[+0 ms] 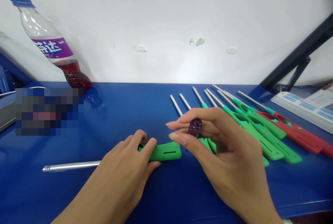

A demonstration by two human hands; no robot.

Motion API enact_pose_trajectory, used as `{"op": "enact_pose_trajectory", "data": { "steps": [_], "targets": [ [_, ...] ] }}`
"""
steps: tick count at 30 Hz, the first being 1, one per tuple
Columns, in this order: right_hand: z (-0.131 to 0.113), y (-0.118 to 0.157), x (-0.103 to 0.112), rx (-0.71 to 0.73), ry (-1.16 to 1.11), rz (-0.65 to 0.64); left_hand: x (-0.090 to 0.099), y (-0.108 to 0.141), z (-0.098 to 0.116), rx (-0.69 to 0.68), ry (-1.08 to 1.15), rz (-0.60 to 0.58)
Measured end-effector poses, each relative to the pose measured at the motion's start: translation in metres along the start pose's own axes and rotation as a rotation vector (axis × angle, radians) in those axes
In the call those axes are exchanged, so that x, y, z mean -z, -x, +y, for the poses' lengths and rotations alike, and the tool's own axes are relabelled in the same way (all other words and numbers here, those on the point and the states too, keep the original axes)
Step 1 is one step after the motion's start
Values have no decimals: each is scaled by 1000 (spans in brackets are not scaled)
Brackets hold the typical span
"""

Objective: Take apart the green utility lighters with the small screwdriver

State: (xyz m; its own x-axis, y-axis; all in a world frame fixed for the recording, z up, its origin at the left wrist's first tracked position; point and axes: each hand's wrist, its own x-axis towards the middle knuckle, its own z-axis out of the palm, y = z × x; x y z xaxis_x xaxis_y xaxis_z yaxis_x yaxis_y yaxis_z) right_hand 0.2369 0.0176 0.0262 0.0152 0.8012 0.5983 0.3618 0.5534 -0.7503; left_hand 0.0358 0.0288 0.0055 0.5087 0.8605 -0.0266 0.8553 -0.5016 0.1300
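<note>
My left hand (127, 165) is closed round a green lighter (166, 151) that lies on the blue table, its long metal tube (71, 166) pointing left and its green end sticking out to the right. Just right of that end, my right hand (221, 147) holds a small dark purple handle (195, 127) between thumb and fingers. What lies below the handle is mostly hidden. Beyond and to the right of my right hand lie several more green lighters (270, 147) and some red ones (299, 135), tubes pointing away from me.
A bottle with dark red drink (52, 48) stands at the back left, near a blurred-out patch. A white power strip (304, 109) and a black metal bracket (299, 50) are at the right. The white wall (161, 15) rises behind the blue table (117, 106).
</note>
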Motion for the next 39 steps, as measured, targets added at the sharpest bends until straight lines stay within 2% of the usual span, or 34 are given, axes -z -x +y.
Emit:
{"op": "enact_pose_trajectory", "data": {
  "steps": [4, 9, 17, 23, 27, 30, 34, 39],
  "targets": [
    [4, 2, -3, -7, -35, 6, -3, 3, -3, -37, 1, 84],
    [3, 4, -5, 23, -76, 48, -3, 4, -4, -38, 15, 97],
    [0, 3, -3, 37, -29, 25, 1, -2, 0, 8, -6, -25],
    [1, -3, -1, 99, 132, -44, 2, -1, 1, 12, -2, -40],
    [1, -2, 0, 88, 159, 91, 2, -3, 3, 25, -22, -62],
    [1, 0, 2, 116, 168, 191, -2, -1, 1, -22, -60, -28],
    [1, 0, 3, 186, 123, 208, -7, 5, -6, -137, -91, 50],
    [-1, 0, 1, 174, 155, 222, -6, 8, -10, -164, 4, 96]
  ]
}}
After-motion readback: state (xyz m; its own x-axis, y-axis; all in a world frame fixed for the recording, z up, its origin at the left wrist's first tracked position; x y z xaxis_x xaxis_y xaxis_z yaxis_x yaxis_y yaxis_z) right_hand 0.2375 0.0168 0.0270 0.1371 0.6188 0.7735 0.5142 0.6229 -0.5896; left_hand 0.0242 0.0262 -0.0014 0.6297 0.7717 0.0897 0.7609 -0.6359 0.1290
